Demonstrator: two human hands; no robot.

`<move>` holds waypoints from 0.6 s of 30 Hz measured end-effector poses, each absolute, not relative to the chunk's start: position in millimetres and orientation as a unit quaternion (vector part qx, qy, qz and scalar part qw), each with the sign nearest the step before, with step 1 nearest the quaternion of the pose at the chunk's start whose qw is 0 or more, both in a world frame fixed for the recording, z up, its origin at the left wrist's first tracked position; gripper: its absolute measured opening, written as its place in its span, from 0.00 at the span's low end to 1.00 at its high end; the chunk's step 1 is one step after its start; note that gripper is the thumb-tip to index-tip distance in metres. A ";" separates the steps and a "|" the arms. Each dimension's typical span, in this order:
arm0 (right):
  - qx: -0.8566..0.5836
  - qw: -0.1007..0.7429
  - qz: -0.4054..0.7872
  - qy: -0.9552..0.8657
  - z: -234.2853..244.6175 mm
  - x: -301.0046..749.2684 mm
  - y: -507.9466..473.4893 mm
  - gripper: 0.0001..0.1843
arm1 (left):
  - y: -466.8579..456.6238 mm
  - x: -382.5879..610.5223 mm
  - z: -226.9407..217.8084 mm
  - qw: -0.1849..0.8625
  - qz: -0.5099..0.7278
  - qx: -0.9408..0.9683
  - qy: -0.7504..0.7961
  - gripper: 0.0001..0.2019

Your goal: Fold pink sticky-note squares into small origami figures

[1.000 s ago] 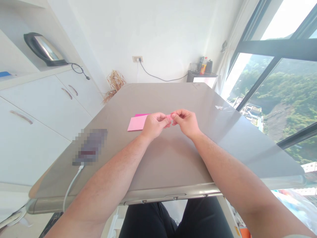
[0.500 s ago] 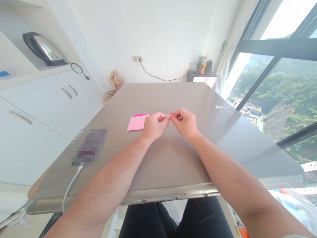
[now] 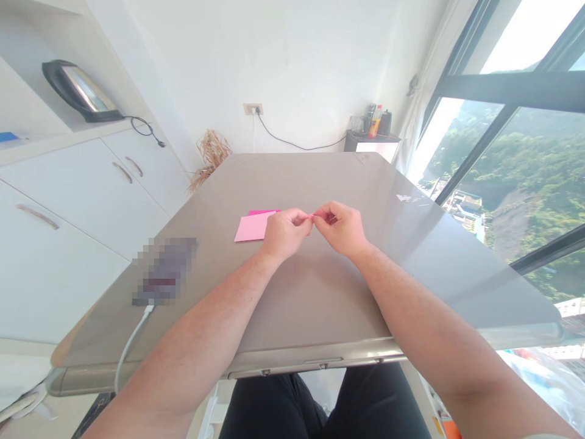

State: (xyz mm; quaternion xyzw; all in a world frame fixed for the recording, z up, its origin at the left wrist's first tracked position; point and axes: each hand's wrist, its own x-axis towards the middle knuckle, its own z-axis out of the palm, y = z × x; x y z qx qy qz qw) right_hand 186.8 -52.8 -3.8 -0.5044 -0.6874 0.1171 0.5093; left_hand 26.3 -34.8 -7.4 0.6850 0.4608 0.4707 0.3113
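My left hand [image 3: 284, 232] and my right hand [image 3: 342, 227] meet above the middle of the grey table [image 3: 320, 286]. Both pinch one small pink piece of paper [image 3: 312, 216] between thumb and fingertips; only a sliver of it shows. A light pink paper sheet [image 3: 251, 227] lies flat on the table just left of my left hand, with a darker pink sheet [image 3: 260, 212] under its far edge.
A blurred-out device [image 3: 165, 271] with a white cable [image 3: 130, 344] lies near the table's left front. White cabinets [image 3: 82, 201] with a kettle [image 3: 77, 90] stand left. A large window [image 3: 516, 158] is right, a small stand with bottles [image 3: 372, 131] at the back.
My fingertips have closed in tighter on the small pink paper, so less of it shows. Both hands stayed in the same spot.
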 end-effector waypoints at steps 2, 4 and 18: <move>-0.506 0.499 0.093 -0.698 -4.3 188.1 -52.0 0.05 | -35.6 26.3 -5.9 0.309 0.455 0.694 0.465 0.08; -0.508 0.493 0.061 -0.704 -6.1 188.9 -50.3 0.05 | -36.4 27.0 -4.2 0.319 0.449 0.694 0.463 0.08; -0.505 0.486 -0.043 -0.712 -10.0 184.5 -48.7 0.09 | -40.2 35.2 -0.5 0.442 0.495 0.608 0.436 0.10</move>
